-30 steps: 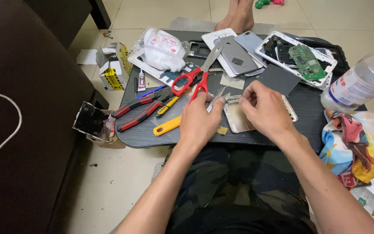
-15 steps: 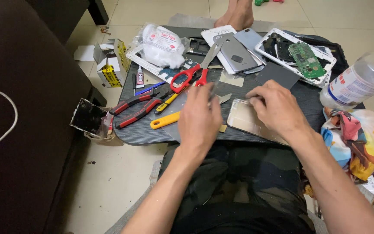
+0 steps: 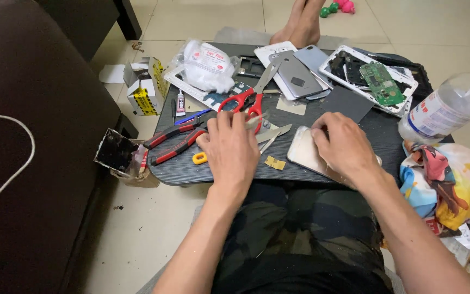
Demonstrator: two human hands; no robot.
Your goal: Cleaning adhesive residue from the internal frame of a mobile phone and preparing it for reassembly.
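Observation:
My left hand (image 3: 232, 149) lies palm down on the small dark table (image 3: 393, 133), its fingers stretched over metal tweezers (image 3: 276, 133) just below the red scissors (image 3: 243, 100). A yellow tool handle (image 3: 198, 158) sticks out from under its thumb side. My right hand (image 3: 345, 144) grips the far end of a pale phone body (image 3: 302, 153) that lies flat near the table's front edge. A small yellowish scrap (image 3: 274, 162) sits between the two hands.
Red-handled pliers (image 3: 172, 144), a glue tube (image 3: 181, 102), a white plastic bag (image 3: 208, 65), grey phone backs (image 3: 297, 73) and a green circuit board (image 3: 381, 83) crowd the table. A plastic bottle (image 3: 444, 111), colourful cloth (image 3: 444, 179), another person's feet (image 3: 303, 22) and a dark sofa (image 3: 28, 109) surround it.
My left hand has lowered and flattened onto the tools by the scissors. My right hand has slid along the phone body, which now lies more to the right.

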